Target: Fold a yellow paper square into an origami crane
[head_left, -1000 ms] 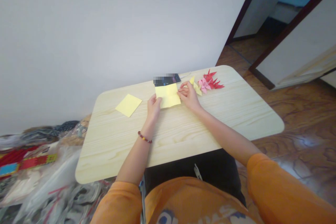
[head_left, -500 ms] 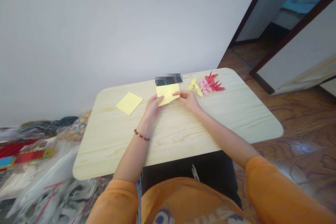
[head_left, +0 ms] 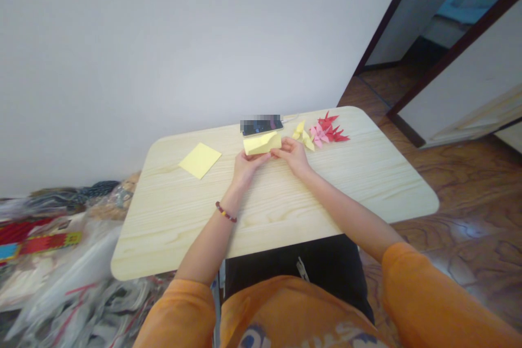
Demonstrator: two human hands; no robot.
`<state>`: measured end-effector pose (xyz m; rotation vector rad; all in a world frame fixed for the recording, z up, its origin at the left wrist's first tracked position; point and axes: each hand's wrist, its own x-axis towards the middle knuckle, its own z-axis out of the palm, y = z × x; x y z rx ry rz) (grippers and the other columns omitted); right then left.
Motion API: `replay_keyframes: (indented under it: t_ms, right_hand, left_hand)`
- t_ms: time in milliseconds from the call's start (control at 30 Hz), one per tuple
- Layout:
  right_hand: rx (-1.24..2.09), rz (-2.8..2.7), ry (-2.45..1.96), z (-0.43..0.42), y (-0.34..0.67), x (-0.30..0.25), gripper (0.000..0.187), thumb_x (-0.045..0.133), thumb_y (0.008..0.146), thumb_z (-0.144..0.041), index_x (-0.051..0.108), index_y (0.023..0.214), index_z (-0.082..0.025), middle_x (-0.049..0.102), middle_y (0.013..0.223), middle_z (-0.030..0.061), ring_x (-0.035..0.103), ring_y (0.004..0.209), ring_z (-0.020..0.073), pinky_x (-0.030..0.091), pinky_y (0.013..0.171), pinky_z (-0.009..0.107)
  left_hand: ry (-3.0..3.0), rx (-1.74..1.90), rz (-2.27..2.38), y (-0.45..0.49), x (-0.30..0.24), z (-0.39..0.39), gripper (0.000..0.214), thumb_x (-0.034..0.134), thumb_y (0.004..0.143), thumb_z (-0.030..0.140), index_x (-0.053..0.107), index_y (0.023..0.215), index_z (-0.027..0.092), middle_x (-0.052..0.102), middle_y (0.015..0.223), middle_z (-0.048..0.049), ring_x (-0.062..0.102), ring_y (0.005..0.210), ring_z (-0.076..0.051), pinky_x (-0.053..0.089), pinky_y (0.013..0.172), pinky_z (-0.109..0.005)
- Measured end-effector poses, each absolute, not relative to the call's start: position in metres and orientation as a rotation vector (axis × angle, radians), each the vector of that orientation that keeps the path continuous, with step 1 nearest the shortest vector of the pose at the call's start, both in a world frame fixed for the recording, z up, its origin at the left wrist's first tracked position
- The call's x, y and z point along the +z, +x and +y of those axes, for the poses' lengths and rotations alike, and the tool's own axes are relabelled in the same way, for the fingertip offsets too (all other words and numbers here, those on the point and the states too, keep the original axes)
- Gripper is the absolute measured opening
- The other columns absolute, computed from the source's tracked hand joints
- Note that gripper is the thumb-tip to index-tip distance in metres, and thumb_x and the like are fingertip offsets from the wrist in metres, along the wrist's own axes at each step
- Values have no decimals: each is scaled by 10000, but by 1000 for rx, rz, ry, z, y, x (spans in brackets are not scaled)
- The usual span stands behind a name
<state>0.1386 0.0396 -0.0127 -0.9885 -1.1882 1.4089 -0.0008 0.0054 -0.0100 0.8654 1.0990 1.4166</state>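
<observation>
- Folded yellow paper (head_left: 262, 144): a flat, tapering band lying between my hands, just in front of my phone. It looks light, thin and soft, likely to crease or slip if pressed hard, so I judge it is best held lightly by its folded edges.
- My left hand (head_left: 247, 168): curled, not clenched, its fingertips (head_left: 265, 156) meeting the paper's lower edge. It seems to be lightly gripping the paper, though I cannot tell how firmly.
- My right hand (head_left: 292, 155): fingers bent, their tips (head_left: 278, 148) on the paper's right end, apparently in a light pinch.
- Around my wrists: a beaded bracelet (head_left: 225, 212) circles my left wrist; orange sleeves (head_left: 424, 293) cover my upper arms.
- Beyond my right hand: small yellow origami pieces (head_left: 303, 136) lie just past my fingers, beside red and pink paper cranes (head_left: 328, 130).
- Left of my left hand: a loose yellow paper square (head_left: 199, 160) lies flat on the pale wood table (head_left: 367, 190).
- Farther left, below table level: plastic bags (head_left: 69, 277) are heaped.
</observation>
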Motion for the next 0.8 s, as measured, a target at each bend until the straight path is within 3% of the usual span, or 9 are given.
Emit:
replay_keyframes:
  t_ms: [200,400,600,700,800]
  right_hand:
    - [1426,-1175,-1003,36,137,-11,617,820,466,-430,374,846,-237,646,573,-75,637,536,131,506,540,231]
    - [1403,-1109,-997,41,141,-11,602,818,507,-405,378,883,-241,672,626,-54,683,623,151,541,613,250]
    - [1415,-1054,-999,47,145,-14,602,826,496,-398,395,886,-241,688,676,-43,689,644,150,571,686,291]
    - [1403,-1052,-991,48,146,-13,596,828,491,-389,404,881,-235,689,667,-39,690,648,151,572,710,298]
    - [1387,-1089,-979,47,146,-11,554,819,511,-377,425,870,-228,687,656,-32,690,649,157,571,713,307]
  left_hand:
    - [839,1535,1277,-4,-20,8,460,858,454,276,699,855,118,729,890,-80,668,782,-189,517,776,-316]
    - [631,1627,1175,-14,-13,14,520,852,462,207,671,944,129,703,686,-16,644,633,-111,517,754,-269]
    - [490,1703,1063,-25,-3,15,288,783,600,131,680,869,138,707,769,-33,657,734,-92,509,824,-226]
    - [488,1614,1082,-23,0,14,193,737,702,235,673,848,126,695,835,-61,654,719,-103,520,792,-244]
    - [467,1492,1118,-20,3,12,266,663,774,382,662,840,125,676,935,-90,651,707,-126,535,729,-270]
